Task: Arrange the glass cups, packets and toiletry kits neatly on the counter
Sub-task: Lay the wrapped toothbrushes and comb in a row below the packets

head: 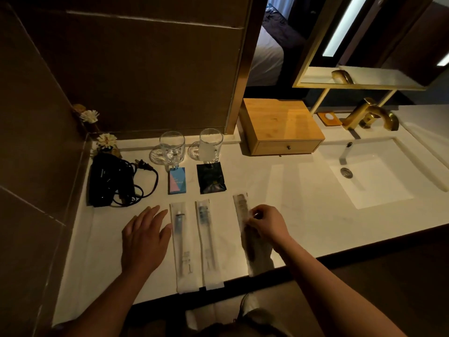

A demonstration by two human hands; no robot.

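Both forearms enter from the bottom edge; something pale and blurred sits between them at the frame bottom, I can't tell what it is. Left hand (145,235) is spread flat, palm down, over the white table (303,190), just left of the first toiletry kit (182,246); I can't tell whether the palm touches the surface. Right hand (266,223) has fingertips pressed together, pinching the third toiletry kit (243,210) near its upper half. That kit's lower part is covered by the hand's shadow and the wrist, contents unreadable. Second toiletry kit (206,242) lies between the other two, roughly parallel to the first; both near ends reach the table's front edge. I see a toothbrush shape inside each, print too small to read.

Behind them: blue packet (177,180) and black packet (211,178) side by side, labels illegible. Behind those, two glass cups, left glass cup (172,148) and right glass cup (211,145), near the wall, each with what looks like a clear coaster just beside it. Black hair dryer (110,178) with coiled cord at far left. Wooden drawer box (281,126) sits right of the cups, sink (371,176) beyond it, cut off at the right edge.
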